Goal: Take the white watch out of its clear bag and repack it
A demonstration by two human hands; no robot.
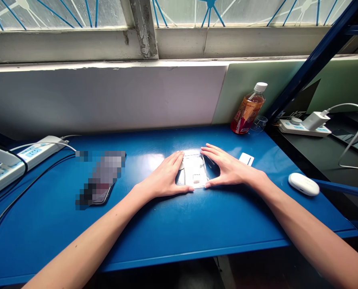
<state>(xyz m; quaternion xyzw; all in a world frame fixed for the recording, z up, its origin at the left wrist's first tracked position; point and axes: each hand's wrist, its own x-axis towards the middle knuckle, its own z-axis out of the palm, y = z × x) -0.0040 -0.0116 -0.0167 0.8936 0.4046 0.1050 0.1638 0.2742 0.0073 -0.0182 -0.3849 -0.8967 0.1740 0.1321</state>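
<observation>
A small clear plastic packet (195, 168) with white contents lies on the blue table between my two hands. Its contents are too glared to make out. At its left side is my left hand (168, 172), thumb by the near edge and fingertips by the far left corner. My right hand (224, 166) curves round the right side, thumb at the near right corner, fingers spread towards the far one. Both hands have thumb and fingers apart. Whether they press on the packet I cannot tell. A white card with a dark stripe (246, 159) lies just behind my right wrist.
On the left are a phone (106, 176), partly pixelated, a white power strip (46, 148) and cables. At the back right stands a drink bottle (248, 108); nearer is a white earbud case (303, 184). A blue metal post (314, 56) rises on the right.
</observation>
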